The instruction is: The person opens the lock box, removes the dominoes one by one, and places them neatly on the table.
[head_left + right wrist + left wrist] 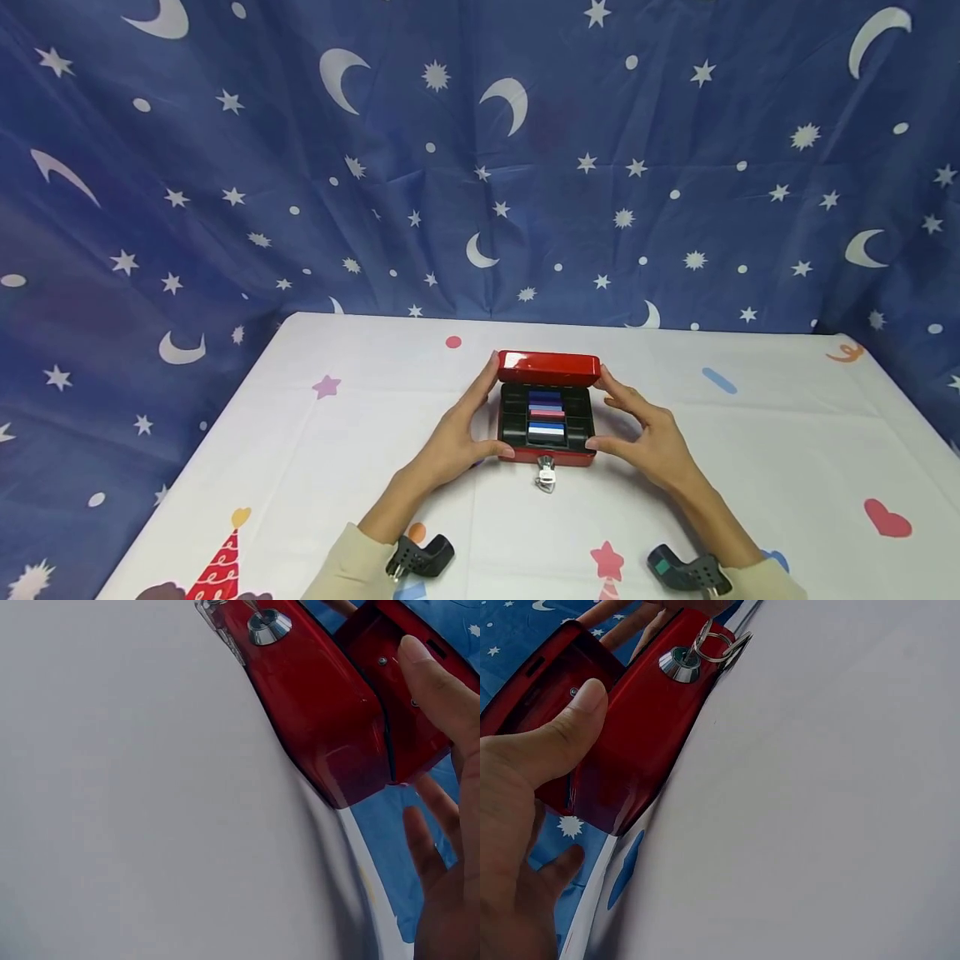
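Note:
A red metal cash box (517,456) sits on the white-covered table with its lid (549,367) raised at the back. Inside is a black compartment tray (514,421), whose middle holds stacked strips (546,412) in blue, pink and white. A key with a ring (546,479) hangs from the round silver lock (679,666) on the front. My left hand (453,446) holds the left side, thumb near the front corner and fingertips up at the lid. On the right side my right hand (658,446) grips likewise. In both wrist views the thumb crosses over the box.
The white tablecloth (360,433) has printed stars, hearts and party hats. A blue curtain (420,267) with moons and stars hangs behind the table's far edge. Dark wrist devices (423,557) are strapped at both cream sleeves.

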`<control>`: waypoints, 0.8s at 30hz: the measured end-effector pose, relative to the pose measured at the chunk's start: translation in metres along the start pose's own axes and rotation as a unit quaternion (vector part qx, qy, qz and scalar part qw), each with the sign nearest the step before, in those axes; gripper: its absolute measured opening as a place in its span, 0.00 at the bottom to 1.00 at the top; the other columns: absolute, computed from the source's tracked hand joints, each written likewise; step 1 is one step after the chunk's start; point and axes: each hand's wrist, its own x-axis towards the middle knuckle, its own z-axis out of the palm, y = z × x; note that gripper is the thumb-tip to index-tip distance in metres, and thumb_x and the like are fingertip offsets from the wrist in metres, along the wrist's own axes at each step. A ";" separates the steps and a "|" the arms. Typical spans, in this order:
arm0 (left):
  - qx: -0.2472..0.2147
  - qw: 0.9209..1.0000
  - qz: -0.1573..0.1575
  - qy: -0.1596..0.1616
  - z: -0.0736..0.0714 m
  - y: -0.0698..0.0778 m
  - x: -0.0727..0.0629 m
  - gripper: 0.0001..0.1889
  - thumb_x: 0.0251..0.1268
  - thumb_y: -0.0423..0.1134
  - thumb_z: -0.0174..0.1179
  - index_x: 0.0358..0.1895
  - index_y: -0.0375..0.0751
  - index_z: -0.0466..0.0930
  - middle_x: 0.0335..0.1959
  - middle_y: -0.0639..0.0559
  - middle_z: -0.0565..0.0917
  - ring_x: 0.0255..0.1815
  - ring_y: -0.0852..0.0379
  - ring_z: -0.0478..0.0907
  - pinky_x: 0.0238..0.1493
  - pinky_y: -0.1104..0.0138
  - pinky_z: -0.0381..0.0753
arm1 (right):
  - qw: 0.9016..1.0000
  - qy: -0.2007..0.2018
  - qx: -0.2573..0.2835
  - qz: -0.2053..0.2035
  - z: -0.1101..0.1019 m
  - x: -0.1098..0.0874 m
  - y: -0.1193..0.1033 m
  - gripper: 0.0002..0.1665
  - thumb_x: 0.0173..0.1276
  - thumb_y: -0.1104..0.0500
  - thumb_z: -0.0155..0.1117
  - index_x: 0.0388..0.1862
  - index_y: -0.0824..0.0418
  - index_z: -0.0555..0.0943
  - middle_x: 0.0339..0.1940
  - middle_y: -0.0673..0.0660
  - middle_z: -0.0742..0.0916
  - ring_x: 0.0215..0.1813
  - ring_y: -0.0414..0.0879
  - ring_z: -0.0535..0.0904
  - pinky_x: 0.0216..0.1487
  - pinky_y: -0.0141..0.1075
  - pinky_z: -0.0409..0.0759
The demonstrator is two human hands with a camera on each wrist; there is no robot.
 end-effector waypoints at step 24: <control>-0.101 0.995 0.013 -0.013 -0.004 0.009 0.000 0.56 0.43 0.24 0.73 0.76 0.37 0.45 0.75 0.40 0.51 0.73 0.42 0.52 0.67 0.47 0.59 | 0.994 -0.065 0.076 0.030 0.011 0.002 0.040 0.64 0.49 0.58 0.79 0.78 0.41 0.49 0.76 0.46 0.60 0.73 0.44 0.58 0.59 0.44 0.74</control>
